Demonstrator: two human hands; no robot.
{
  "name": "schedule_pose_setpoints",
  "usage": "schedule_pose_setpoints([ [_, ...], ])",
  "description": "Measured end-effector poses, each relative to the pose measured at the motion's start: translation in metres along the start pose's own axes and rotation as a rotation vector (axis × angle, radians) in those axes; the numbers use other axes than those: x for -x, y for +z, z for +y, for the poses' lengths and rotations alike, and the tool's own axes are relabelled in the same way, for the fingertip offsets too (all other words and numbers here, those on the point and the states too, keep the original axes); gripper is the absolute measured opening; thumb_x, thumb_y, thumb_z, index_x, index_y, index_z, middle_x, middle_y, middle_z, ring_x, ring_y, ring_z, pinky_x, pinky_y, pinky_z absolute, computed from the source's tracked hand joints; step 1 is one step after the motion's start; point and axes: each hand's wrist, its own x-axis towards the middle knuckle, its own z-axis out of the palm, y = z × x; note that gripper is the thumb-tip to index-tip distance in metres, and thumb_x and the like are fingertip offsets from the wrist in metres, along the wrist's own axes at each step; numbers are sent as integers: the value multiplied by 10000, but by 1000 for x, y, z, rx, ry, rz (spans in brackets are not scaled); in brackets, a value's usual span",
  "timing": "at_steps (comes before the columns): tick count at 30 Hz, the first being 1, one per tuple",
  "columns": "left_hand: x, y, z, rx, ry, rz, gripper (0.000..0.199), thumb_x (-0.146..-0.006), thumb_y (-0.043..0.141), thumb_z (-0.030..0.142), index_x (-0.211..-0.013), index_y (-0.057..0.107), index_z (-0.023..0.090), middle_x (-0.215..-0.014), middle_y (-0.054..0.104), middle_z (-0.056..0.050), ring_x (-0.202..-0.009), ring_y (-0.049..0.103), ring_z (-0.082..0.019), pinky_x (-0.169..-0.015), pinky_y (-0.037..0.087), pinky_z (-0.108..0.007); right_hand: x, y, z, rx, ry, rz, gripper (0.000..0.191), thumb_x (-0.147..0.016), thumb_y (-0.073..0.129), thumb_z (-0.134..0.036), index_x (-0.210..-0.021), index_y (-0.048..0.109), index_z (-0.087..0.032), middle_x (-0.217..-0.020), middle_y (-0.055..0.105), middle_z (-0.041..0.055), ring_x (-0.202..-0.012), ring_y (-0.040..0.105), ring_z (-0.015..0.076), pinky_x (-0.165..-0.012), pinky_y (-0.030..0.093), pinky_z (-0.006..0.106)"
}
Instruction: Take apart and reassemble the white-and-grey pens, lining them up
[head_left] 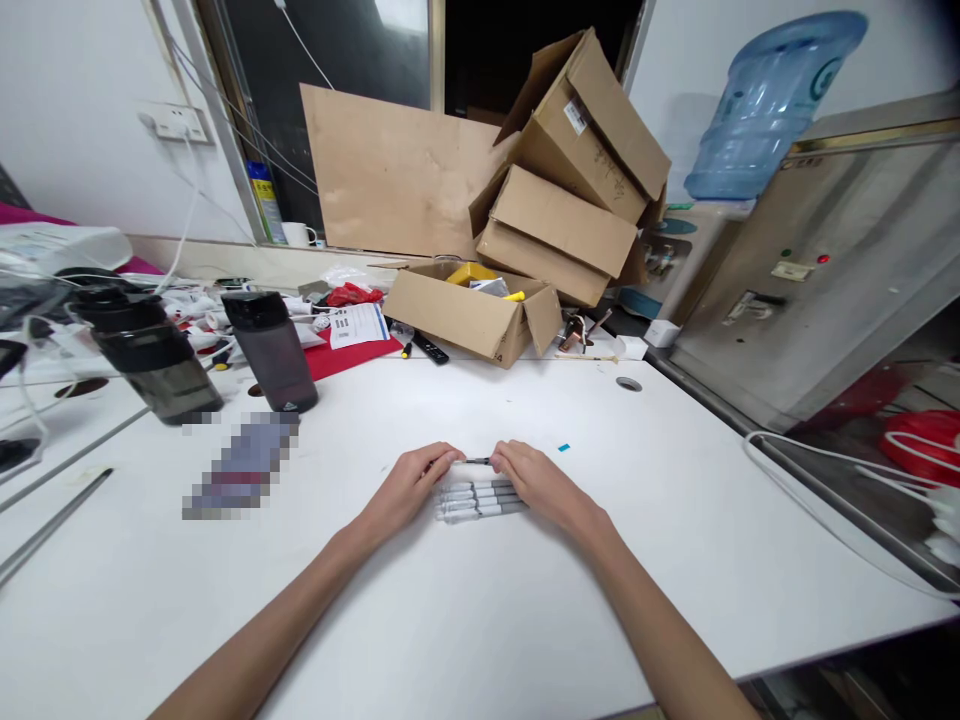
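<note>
Between my two hands stretches a thin pen [477, 461] with a dark middle part, held level just above the table. My left hand [420, 478] pinches its left end, fingers closed. Its right end is in the closed fingers of my right hand [534, 477], which hide most of that side. Right below, several white-and-grey pens [480, 502] lie side by side on the white table [450, 610]. My right hand partly covers their grey ends. Whether either hand touches those pens I cannot tell.
A small blue piece [564, 448] lies right of my hands. Farther left stand two dark bottles [271, 350] behind a blurred-out flat item [244, 468]. An open cardboard box [465, 312] sits at the back. A long dark rod [56, 525] lies far left. A cable [825, 515] runs along the right edge.
</note>
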Motion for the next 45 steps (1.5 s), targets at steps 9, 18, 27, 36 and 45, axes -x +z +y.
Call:
schedule_pose_setpoints([
  [9,1,3,-7,-128,9,4,426,-1037,368,455,-974,733,245,-957,717,-44,-894,616,-240,-840,439,-324,-4,10,-5,195,-79,60,278,-1010,379,-87,-786,472,-225,-760,532,18,-744,471,200,-675,372,308],
  [18,-1,2,0,-42,-110,7,533,-1010,339,559,-866,719,214,-767,641,0,-730,540,-201,-718,396,-296,-6,10,-7,316,-212,138,301,-952,363,33,-838,484,-218,-825,552,37,-800,471,217,-744,372,331],
  [27,2,-1,6,6,-147,-11,581,-990,351,588,-884,758,186,-666,553,8,-656,462,-182,-648,358,-278,-8,15,-2,365,-261,158,280,-1026,356,-71,-841,503,-221,-835,562,49,-806,473,230,-749,351,353],
  [36,2,-3,10,-59,-62,36,501,-1021,360,527,-949,745,215,-741,582,25,-690,472,-173,-690,354,-261,-7,6,-6,175,-189,155,241,-1081,375,-286,-1000,596,-234,-959,631,53,-897,540,223,-845,408,362],
  [45,5,-5,15,-76,-34,32,474,-1036,343,504,-954,714,220,-776,618,21,-718,504,-178,-715,370,-263,-4,10,-13,-145,-34,225,178,-1006,542,-392,-1085,640,-266,-1074,698,39,-1015,624,224,-917,458,349],
])
